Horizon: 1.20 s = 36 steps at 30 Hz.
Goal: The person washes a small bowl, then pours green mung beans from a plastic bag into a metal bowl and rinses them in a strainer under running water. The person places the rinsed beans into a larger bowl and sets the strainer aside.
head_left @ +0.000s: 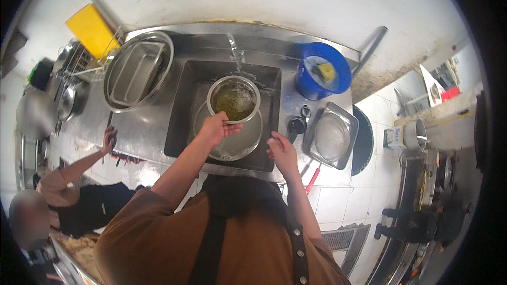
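Observation:
My left hand (215, 128) grips the near rim of a round metal bowl (210, 98), with the thumb over the edge. Wet green bits and cloudy water show inside it. The bowl is held over the dark sink (182, 100), just below the tap (233, 47). Beneath it in the sink lies a larger round vessel (240, 145) with greyish water, partly hidden by the bowl and my arm. My right hand (282, 153) hovers at the sink's right front edge, fingers loosely bent and apart, holding nothing that I can see.
Right of the sink stand a blue bucket (311, 87) with a yellow sponge (327, 72), a dark ladle (297, 125), and a red-handled strainer (331, 137) on a metal tray (346, 119). Left are a large metal basin (113, 92) and another person's hand (109, 140).

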Each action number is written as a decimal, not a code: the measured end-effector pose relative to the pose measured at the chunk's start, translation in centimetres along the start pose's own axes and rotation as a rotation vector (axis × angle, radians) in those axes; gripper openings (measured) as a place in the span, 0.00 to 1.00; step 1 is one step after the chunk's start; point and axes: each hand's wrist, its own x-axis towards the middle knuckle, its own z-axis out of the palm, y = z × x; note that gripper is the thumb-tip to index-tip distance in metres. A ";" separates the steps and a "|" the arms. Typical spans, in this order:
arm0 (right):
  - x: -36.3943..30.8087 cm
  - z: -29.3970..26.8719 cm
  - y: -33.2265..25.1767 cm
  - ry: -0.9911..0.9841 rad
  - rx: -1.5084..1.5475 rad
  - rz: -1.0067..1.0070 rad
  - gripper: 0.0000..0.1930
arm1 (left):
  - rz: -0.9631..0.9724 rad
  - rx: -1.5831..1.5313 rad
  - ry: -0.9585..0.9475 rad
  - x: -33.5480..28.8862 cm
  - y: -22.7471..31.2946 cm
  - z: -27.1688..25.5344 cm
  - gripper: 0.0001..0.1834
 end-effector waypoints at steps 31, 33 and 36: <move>6.2 36.5 -1.2 -0.740 -0.098 0.062 0.19 | 0.754 1.375 0.841 -15.0 3.7 -24.4 0.33; 6.0 37.4 -0.7 -0.714 -0.119 0.073 0.19 | 0.589 1.416 0.693 -11.6 4.2 -27.1 0.36; 6.1 38.5 -1.4 -0.617 -0.168 0.205 0.18 | 0.454 1.534 0.649 -6.8 4.4 -29.8 0.37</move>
